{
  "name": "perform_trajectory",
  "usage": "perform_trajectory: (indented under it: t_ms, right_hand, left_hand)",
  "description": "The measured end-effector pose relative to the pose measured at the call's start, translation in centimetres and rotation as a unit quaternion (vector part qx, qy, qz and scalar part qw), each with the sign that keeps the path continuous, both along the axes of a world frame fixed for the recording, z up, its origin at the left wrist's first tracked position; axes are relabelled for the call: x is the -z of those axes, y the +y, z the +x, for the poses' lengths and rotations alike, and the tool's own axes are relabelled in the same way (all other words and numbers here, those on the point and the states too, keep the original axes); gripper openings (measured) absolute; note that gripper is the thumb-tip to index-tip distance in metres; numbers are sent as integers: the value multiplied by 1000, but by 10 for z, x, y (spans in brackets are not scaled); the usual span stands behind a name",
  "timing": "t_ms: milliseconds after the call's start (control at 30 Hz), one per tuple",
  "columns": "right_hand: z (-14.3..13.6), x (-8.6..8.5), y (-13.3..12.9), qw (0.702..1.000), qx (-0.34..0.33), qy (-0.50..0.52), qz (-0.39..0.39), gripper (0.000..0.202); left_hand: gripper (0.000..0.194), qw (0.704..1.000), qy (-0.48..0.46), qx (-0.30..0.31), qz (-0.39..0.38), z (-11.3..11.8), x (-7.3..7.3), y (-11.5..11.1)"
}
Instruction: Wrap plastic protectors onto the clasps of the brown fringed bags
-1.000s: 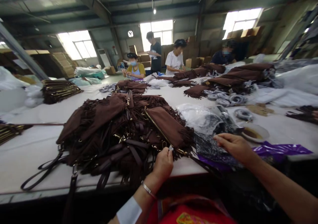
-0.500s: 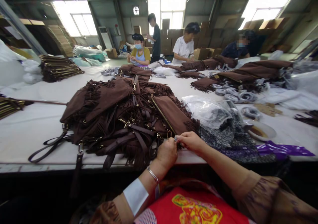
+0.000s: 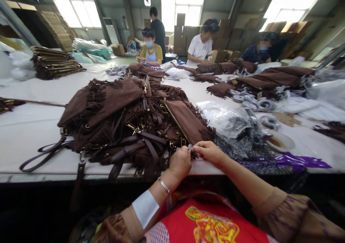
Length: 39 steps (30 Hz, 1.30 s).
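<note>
the left hand (image 3: 181, 163) has its fingers curled together on a small grey piece (image 3: 190, 147), and the right hand (image 3: 208, 152) pinches there too, partly hiding it, just before a fringed brown pouch (image 3: 187, 117) near the front edge of the table (image 3: 35, 128). the piece looks light and easily dropped, best pinched at its end; the pouch seems soft and limp, better gripped along its gold zip (image 3: 177, 122). tangled straps (image 3: 153, 138) crowd the left; a clear plastic bag (image 3: 223, 117) and purple sheet (image 3: 302, 161) lie rightward.
</note>
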State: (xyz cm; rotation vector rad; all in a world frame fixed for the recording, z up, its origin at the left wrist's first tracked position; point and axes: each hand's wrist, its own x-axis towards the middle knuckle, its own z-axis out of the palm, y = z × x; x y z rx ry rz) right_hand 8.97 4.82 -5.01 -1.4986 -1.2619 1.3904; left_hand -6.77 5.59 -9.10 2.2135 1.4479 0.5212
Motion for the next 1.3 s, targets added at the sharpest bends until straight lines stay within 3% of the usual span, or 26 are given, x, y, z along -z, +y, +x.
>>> perform_trajectory:
  t_ms: [133, 267, 467, 800, 1000, 1300]
  right_hand:
    - [-8, -7, 3, 999, -4, 41, -7, 37]
    - [-9, -4, 7, 999, 26, 3, -22, 34]
    - [-3, -2, 4, 998, 14, -54, -17, 24]
    - [-5, 2, 6, 997, 17, -65, -29, 36]
    - [-7, 2, 5, 995, 40, -60, -69, 30]
    - [-5, -12, 13, 984, 42, -171, 22, 31]
  left_hand:
    - [33, 1000, 11, 5, 3, 0, 0, -2]
    - [31, 1000, 22, 14, 15, 0, -1, -3]
    - [30, 999, 28, 1, 25, 0, -1, -3]
    - [31, 1000, 22, 4, 15, -1, -2, -3]
    - [31, 1000, 24, 2, 12, 0, -2, -2]
    - [28, 998, 39, 23, 36, -1, 2, -3]
